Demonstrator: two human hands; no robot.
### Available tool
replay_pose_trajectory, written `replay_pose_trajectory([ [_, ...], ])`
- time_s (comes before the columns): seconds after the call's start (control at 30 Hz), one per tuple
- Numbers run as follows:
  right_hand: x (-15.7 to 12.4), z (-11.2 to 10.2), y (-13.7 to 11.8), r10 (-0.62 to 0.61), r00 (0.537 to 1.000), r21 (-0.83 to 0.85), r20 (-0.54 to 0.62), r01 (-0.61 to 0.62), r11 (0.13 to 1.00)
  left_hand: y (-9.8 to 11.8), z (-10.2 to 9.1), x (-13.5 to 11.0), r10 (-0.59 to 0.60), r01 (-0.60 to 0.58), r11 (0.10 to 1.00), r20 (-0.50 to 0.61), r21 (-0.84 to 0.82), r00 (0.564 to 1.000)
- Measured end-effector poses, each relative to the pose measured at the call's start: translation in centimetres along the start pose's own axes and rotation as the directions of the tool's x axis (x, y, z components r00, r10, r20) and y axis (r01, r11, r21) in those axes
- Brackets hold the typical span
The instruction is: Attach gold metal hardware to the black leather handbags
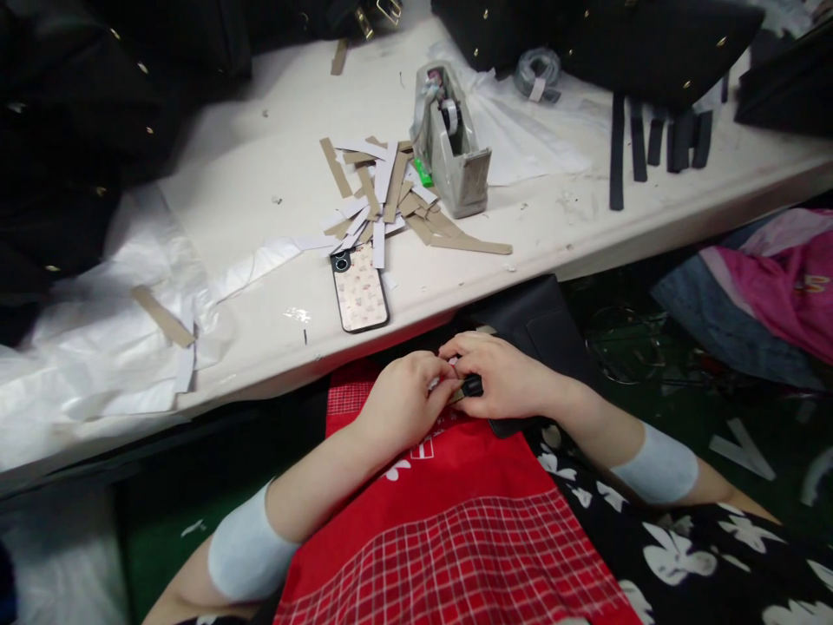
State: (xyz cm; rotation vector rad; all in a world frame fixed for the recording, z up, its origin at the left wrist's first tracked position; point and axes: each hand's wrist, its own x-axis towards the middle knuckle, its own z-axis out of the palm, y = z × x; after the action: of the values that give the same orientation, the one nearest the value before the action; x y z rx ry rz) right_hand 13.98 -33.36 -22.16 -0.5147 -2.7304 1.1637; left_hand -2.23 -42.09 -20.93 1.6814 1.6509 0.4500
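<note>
Both hands meet over my lap, just below the table's front edge. My left hand [404, 392] is closed, thumb and fingers pinched together at a small black piece with a tan edge [472, 386]. My right hand [504, 371] curls over the same piece from the other side, its fingers touching the left ones. Most of the piece is hidden by the fingers, so its kind cannot be made out. Under and beyond the right hand lies a black bag [553, 334], slanting from my lap toward the table edge.
On the white table [273, 139] lie a phone [361, 291], a pile of tan and white strips [383, 191] and a tape dispenser [455, 148]. Black bags [605, 43] stand behind. Dark strips [638, 143] hang at right. Plastic sheeting [97, 347] covers the left end.
</note>
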Motion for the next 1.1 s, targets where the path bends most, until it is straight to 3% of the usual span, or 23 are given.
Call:
replay_pose_trajectory([
  [0.17,0.1,-0.3,0.1,0.007,1.0,0.037,-0.027,-0.006,0.999,0.5,0.8,-0.8,-0.018,0.022,0.995,-0.033,0.096,0.999],
  [0.33,0.1,-0.6,0.5,0.029,0.998,0.061,-0.058,-0.025,0.998,0.2,-0.1,-1.7,0.037,-0.044,0.991,-0.053,-0.128,0.998],
  [0.5,0.2,-0.7,0.7,0.031,0.996,0.076,-0.079,-0.025,0.997,-0.3,-0.8,-1.9,0.065,-0.127,0.931,-0.187,-0.342,0.98],
  [0.57,0.2,-0.7,0.7,0.03,0.997,0.08,-0.069,-0.024,0.996,-0.3,-0.6,-1.7,0.041,-0.115,0.879,-0.167,-0.462,0.985],
  [0.73,0.3,-1.1,0.4,-0.009,1.0,0.096,-0.028,0.012,0.995,-0.6,-0.7,-1.5,-0.123,0.085,0.662,0.004,-0.745,0.992],
  [0.87,-0.9,-3.3,0.6,-0.024,0.99,0.198,-0.142,0.052,0.979,-1.7,-2.3,-1.8,-0.196,0.033,0.467,-0.067,-0.884,0.978],
  [0.93,-2.3,-5.2,1.1,0.061,0.948,0.344,-0.312,0.053,0.937,-2.4,-2.8,-1.8,-0.231,-0.016,0.473,-0.141,-0.881,0.963],
  [0.97,-3.0,-6.2,1.4,0.121,0.9,0.422,-0.418,0.075,0.904,-2.8,-2.9,-1.7,-0.238,-0.016,0.509,-0.159,-0.861,0.958],
  [1.03,-4.2,-8.0,2.1,0.225,0.763,0.529,-0.605,0.174,0.831,-3.3,-2.3,-1.2,-0.219,0.018,0.621,-0.152,-0.784,0.964],
  [1.1,-5.0,-9.4,2.6,0.292,0.62,0.557,-0.728,0.287,0.779,-3.5,-1.1,-0.3,-0.154,0.064,0.738,-0.075,-0.672,0.985],
])
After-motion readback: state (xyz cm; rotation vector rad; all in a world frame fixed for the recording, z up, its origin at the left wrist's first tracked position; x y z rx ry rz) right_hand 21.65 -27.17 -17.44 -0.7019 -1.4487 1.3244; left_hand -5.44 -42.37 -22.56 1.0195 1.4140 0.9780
